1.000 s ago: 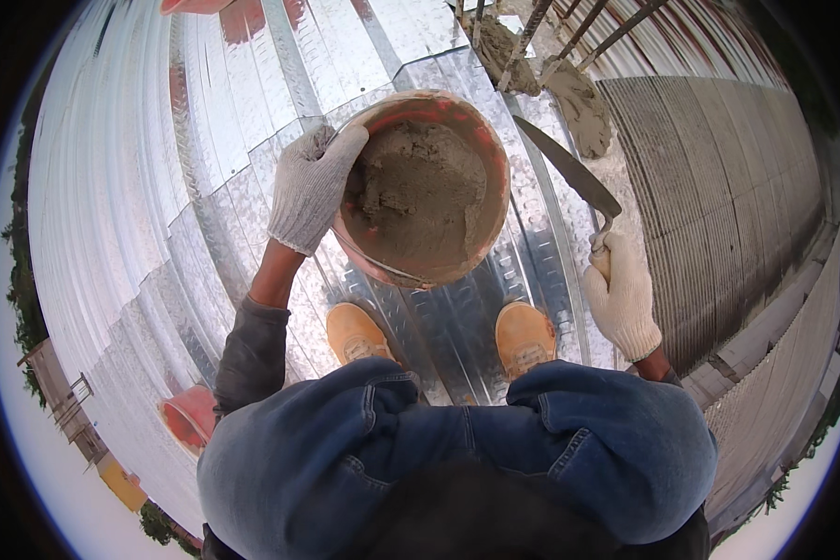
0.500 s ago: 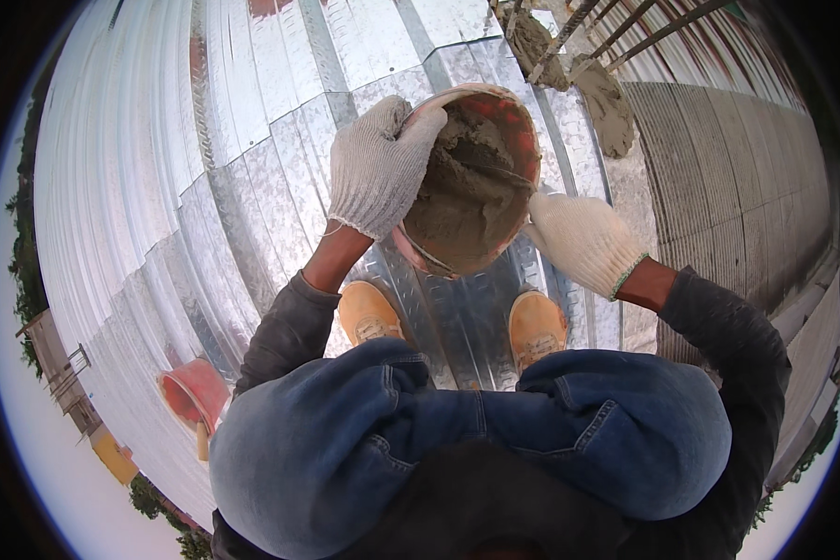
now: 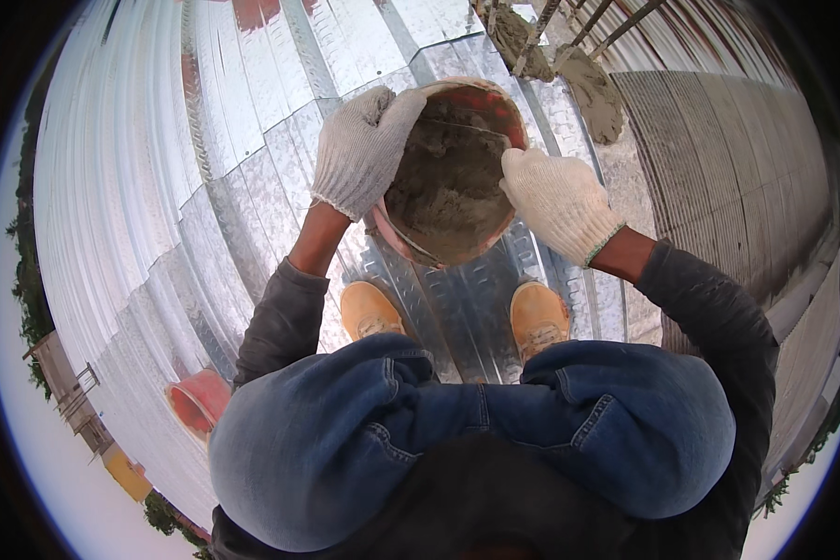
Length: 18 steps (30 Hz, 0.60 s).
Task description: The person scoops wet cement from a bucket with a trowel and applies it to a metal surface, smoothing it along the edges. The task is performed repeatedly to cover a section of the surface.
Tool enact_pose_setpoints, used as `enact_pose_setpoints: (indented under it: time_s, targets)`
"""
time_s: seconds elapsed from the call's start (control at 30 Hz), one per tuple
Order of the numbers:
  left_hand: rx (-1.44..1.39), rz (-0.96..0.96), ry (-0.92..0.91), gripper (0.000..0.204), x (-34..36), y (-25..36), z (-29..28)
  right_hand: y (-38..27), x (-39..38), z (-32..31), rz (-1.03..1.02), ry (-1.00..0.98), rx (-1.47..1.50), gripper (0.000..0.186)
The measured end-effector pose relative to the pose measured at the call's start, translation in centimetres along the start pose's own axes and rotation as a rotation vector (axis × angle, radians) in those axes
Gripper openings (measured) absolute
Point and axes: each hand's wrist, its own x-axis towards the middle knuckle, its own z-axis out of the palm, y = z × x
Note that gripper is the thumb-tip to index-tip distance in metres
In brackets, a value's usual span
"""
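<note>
A worn red bucket of grey mortar (image 3: 448, 201) is held over the ridged metal sheeting, above my two tan shoes (image 3: 369, 308). My left hand (image 3: 364, 145), in a knitted white glove, grips its upper-left rim. My right hand (image 3: 555, 196), also gloved, is closed on the trowel handle at the right side of the bucket; the blade is down in the mortar and mostly hidden.
Upright rebar (image 3: 616, 33) rises at the upper right beside lumps of mortar (image 3: 593, 98). A second red bucket (image 3: 191, 401) lies at lower left. Dull grey corrugated sheets (image 3: 728, 196) run along the right, bright metal sheets (image 3: 121, 187) along the left.
My right hand brought the trowel from outside the bucket into the mortar, then moved slightly up. My left hand has shifted up and rightward from where it was, still on the rim.
</note>
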Motion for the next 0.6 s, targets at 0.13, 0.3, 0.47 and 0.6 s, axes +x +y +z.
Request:
enact_pose_setpoints:
  time_s: [0.13,0.3,0.47,0.6]
  targets:
    - [-0.025,-0.06,0.044,0.061,-1.1,-1.0,-0.8,-1.8,-2.1,-0.2,-0.049,-0.247,0.15,0.031]
    - [-0.049,-0.01,0.063,0.059,-2.1,0.6,0.4,-0.4,-3.8,-5.9,0.113,-0.39,0.469,0.041]
    - [-0.031,-0.031,0.057,0.058,-1.8,0.6,0.4,-2.7,-2.4,-3.4,0.132,-0.766,0.652,0.043]
    - [-0.002,-0.022,0.056,0.058,-1.6,-0.6,0.0,0.5,0.4,-1.8,-0.074,-0.501,0.225,0.034]
